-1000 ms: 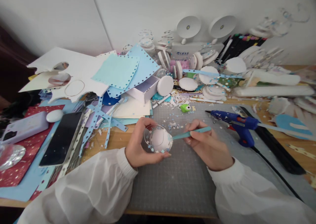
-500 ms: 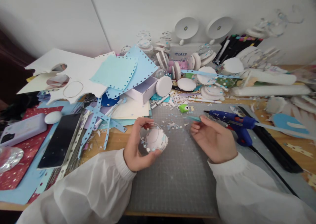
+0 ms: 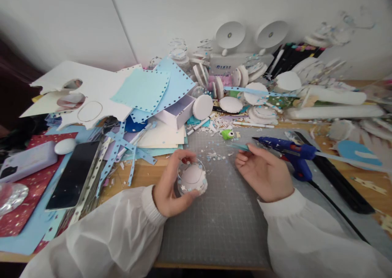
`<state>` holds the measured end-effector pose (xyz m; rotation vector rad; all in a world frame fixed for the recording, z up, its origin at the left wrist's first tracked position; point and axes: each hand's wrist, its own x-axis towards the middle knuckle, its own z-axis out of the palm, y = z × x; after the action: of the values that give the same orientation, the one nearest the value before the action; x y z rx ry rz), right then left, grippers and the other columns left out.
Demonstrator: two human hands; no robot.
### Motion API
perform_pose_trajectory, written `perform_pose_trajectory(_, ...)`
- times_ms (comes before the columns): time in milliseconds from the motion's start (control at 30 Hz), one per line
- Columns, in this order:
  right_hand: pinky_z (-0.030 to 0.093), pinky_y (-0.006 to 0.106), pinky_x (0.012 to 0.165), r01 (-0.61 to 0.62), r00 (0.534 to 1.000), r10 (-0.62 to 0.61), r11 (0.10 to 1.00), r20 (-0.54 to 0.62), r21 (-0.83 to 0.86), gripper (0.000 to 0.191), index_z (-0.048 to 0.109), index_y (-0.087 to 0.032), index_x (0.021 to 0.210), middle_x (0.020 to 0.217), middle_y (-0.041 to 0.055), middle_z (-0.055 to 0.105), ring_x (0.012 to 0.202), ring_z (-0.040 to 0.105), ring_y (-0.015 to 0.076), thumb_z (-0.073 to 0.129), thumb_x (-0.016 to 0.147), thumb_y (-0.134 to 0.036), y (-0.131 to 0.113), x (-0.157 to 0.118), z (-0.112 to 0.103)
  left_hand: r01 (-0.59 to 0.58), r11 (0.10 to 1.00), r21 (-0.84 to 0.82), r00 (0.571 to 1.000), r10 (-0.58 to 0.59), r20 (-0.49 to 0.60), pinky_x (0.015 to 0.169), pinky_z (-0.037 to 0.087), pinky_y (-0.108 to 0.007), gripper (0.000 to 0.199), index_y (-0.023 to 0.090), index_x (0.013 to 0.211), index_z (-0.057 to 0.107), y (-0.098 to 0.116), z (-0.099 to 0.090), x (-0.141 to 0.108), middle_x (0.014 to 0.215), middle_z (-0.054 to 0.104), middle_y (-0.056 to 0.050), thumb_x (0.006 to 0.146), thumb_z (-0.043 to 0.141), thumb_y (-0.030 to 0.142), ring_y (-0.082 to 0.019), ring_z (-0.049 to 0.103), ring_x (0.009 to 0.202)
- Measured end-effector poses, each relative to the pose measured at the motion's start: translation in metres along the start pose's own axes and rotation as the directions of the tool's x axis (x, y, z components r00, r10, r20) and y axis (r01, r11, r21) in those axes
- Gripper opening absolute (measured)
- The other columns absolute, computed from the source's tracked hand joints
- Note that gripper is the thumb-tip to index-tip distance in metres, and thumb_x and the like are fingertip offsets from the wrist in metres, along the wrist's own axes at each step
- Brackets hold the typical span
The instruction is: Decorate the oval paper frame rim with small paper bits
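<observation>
My left hand (image 3: 171,184) is closed around the edge of a round white disc ornament (image 3: 192,176), with thumb at the front and fingers at the back. A thin wire ring stands above the disc, and small white and pale blue stars sit around it. My right hand (image 3: 265,172) pinches teal tweezers (image 3: 241,147), their thin tip pointing left. Between the hands, a scatter of tiny paper stars (image 3: 216,154) lies on the grey cutting mat (image 3: 220,229). Just beyond is a small green frog figure (image 3: 227,134).
A blue glue gun (image 3: 284,145) lies right of my right hand, its black cord running toward the front. Punched paper sheets (image 3: 142,88) and an open drawer box (image 3: 177,112) are heaped at the back left. A phone (image 3: 75,176) rests at left; more white discs (image 3: 231,105) crowd the back.
The disc ornament has turned and tilted in my left hand, its wire ring shifting right and its face tipping upward. My right hand with the tweezers has hardly moved.
</observation>
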<state>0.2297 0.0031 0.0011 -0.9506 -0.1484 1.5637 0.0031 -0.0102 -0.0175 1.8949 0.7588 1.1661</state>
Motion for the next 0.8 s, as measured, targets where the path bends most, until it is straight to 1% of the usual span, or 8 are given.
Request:
perform_pose_trajectory(133, 0.045, 0.019, 0.052, 0.120, 0.991, -0.114, 0.988, 0.071, -0.093, 0.014, 0.057, -0.018, 0.065, 0.068, -0.0036, 0.052, 0.062, 0.051, 0.0079, 0.071, 0.063, -0.015, 0.002, -0.004, 0.002, -0.016, 1.000, -0.007, 0.990, 0.017, 0.137, 0.086, 0.041, -0.038, 0.070, 0.016, 0.129, 0.034, 0.002, -0.001, 0.002, 0.109, 0.050, -0.012, 0.066, 0.064, 0.024, -0.025, 0.050, 0.098)
perform_pose_trajectory(267, 0.047, 0.023, 0.058, 0.277, 0.954, -0.224, 0.912, 0.198, -0.303, 0.012, 0.060, -0.021, 0.075, 0.076, -0.0017, 0.058, 0.065, 0.055, 0.0093, 0.070, 0.069, -0.024, 0.007, -0.006, -0.001, -0.030, 0.999, 0.011, 0.936, 0.024, 0.350, 0.083, 0.043, -0.036, 0.074, 0.016, 0.126, 0.039, 0.004, -0.001, 0.003, 0.107, 0.057, -0.012, 0.063, 0.073, 0.036, -0.025, 0.055, 0.094)
perform_pose_trajectory(333, 0.048, 0.025, 0.061, 0.390, 0.918, -0.308, 0.820, 0.251, -0.419, 0.013, 0.060, -0.021, 0.079, 0.079, -0.0005, 0.060, 0.065, 0.056, 0.0104, 0.070, 0.072, -0.027, 0.010, -0.005, -0.004, -0.082, 0.994, 0.067, 0.896, 0.044, 0.442, 0.083, 0.043, -0.036, 0.073, 0.017, 0.122, 0.044, 0.006, -0.001, 0.003, 0.104, 0.060, -0.011, 0.061, 0.075, 0.042, -0.025, 0.056, 0.091)
perform_pose_trajectory(400, 0.048, 0.027, 0.062, 0.510, 0.859, -0.419, 0.649, 0.295, -0.564, 0.014, 0.059, -0.021, 0.078, 0.075, -0.0002, 0.060, 0.064, 0.057, 0.0116, 0.070, 0.072, -0.029, 0.013, -0.004, -0.006, -0.128, 0.987, 0.095, 0.872, 0.067, 0.484, 0.082, 0.042, -0.036, 0.071, 0.017, 0.120, 0.046, 0.006, 0.000, 0.004, 0.104, 0.062, -0.012, 0.061, 0.075, 0.045, -0.025, 0.057, 0.090)
perform_pose_trajectory(500, 0.048, 0.028, 0.060, 0.623, 0.743, -0.538, 0.337, 0.398, -0.706, 0.014, 0.058, -0.020, 0.073, 0.070, 0.0006, 0.059, 0.064, 0.058, 0.0141, 0.070, 0.072, -0.028, 0.015, -0.004, -0.008, -0.146, 0.985, 0.089, 0.868, 0.084, 0.489, 0.081, 0.041, -0.035, 0.075, 0.016, 0.120, 0.046, 0.007, 0.001, 0.006, 0.102, 0.063, -0.011, 0.059, 0.076, 0.048, -0.024, 0.057, 0.088)
perform_pose_trajectory(567, 0.048, 0.028, 0.059, 0.663, 0.686, -0.552, 0.204, 0.474, -0.721, 0.012, 0.058, -0.020, 0.072, 0.070, 0.0011, 0.059, 0.066, 0.059, 0.0151, 0.068, 0.074, -0.027, 0.017, -0.005, -0.008, -0.143, 0.988, 0.058, 0.873, 0.098, 0.478, 0.081, 0.041, -0.035, 0.080, 0.016, 0.120, 0.047, 0.006, 0.000, 0.006, 0.100, 0.064, -0.011, 0.055, 0.078, 0.051, -0.024, 0.058, 0.086)
perform_pose_trajectory(700, 0.047, 0.029, 0.061, 0.699, 0.629, -0.517, 0.050, 0.581, -0.713, 0.007, 0.057, -0.021, 0.074, 0.071, 0.0017, 0.059, 0.067, 0.058, 0.0154, 0.064, 0.077, -0.022, 0.018, -0.007, -0.010, -0.031, 0.993, -0.117, 0.923, 0.073, 0.377, 0.083, 0.041, -0.036, 0.067, 0.015, 0.117, 0.052, 0.004, -0.003, 0.004, 0.102, 0.061, -0.013, 0.068, 0.066, 0.058, -0.026, 0.056, 0.092)
perform_pose_trajectory(800, 0.046, 0.030, 0.062, 0.700, 0.640, -0.464, 0.026, 0.612, -0.713, 0.007, 0.057, -0.020, 0.074, 0.072, 0.0025, 0.060, 0.069, 0.058, 0.0164, 0.063, 0.077, -0.020, 0.018, -0.007, -0.013, 0.190, 0.939, -0.288, 0.969, -0.132, 0.210, 0.079, 0.040, -0.033, 0.047, 0.012, 0.109, 0.057, -0.001, -0.005, 0.004, 0.094, 0.060, -0.012, 0.087, 0.043, 0.051, -0.023, 0.055, 0.088)
